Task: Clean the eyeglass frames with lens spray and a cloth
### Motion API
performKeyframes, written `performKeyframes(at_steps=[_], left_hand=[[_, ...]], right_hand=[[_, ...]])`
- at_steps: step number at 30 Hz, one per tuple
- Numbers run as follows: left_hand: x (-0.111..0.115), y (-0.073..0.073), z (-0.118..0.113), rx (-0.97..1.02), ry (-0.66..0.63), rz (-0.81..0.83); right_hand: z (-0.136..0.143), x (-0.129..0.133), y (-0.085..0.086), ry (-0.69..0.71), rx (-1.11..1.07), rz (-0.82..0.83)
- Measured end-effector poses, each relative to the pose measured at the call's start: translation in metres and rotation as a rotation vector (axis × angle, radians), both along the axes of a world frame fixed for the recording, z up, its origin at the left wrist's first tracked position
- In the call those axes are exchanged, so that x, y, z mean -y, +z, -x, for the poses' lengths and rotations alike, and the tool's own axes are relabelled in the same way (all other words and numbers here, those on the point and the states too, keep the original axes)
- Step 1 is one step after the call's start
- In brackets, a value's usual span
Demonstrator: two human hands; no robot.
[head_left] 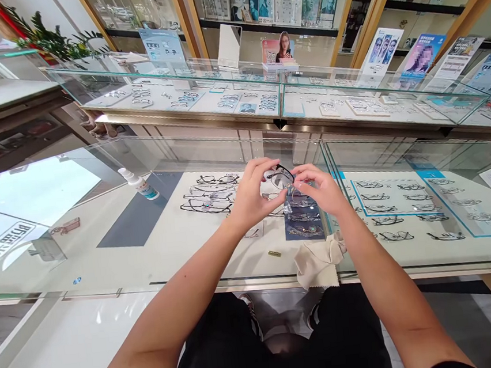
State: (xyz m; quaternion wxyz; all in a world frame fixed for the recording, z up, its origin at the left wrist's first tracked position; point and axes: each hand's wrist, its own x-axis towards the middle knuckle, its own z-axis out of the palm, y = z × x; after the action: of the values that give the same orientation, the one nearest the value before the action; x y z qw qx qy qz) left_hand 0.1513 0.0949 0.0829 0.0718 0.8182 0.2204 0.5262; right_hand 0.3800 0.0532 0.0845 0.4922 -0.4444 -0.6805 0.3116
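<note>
Above the glass showcase, a pair of black-rimmed eyeglasses (pixel 282 174) is held up between both hands. My left hand (pixel 252 192) grips one side, its thumb and fingers curved around the frame. On the other side, my right hand (pixel 317 187) pinches the glasses with thumb and forefinger. Beneath the hands, several eyeglasses (pixel 207 205) lie in rows in the showcase, and more rest on a dark blue tray (pixel 291 234), partly hidden. A crumpled beige cleaning cloth (pixel 320 260) lies near the front edge, below my right hand.
A white spray bottle (pixel 140 184) stands on the glass at left. A small gold-coloured bar (pixel 274 253) lies near the cloth. Further eyeglasses (pixel 396 235) fill the right-hand case. Across the aisle runs another glass showcase (pixel 218 85) with advertising cards (pixel 278 50) on top.
</note>
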Motion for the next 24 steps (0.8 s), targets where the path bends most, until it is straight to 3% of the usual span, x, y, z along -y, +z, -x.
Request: performKeyframes(at_steps=[5, 8, 11, 16, 24], left_hand=[[0.002, -0.002, -0.005, 0.123, -0.182, 0.252], [0.004, -0.004, -0.007, 0.179, -0.262, 0.343], [0.008, -0.006, -0.009, 0.257, -0.225, 0.362], [0.017, -0.004, -0.014, 0.446, -0.001, 0.466], [0.022, -0.006, -0.023, 0.311, -0.166, 0.917]], right_hand=[[0.002, -0.003, -0.006, 0.073, -0.185, 0.219], [0.004, -0.003, -0.005, 0.043, -0.245, 0.239], [0.005, -0.003, -0.005, -0.030, -0.262, 0.204], [0.006, -0.006, -0.009, -0.171, -0.241, 0.112], [0.030, 0.005, -0.009, -0.317, -0.047, -0.193]])
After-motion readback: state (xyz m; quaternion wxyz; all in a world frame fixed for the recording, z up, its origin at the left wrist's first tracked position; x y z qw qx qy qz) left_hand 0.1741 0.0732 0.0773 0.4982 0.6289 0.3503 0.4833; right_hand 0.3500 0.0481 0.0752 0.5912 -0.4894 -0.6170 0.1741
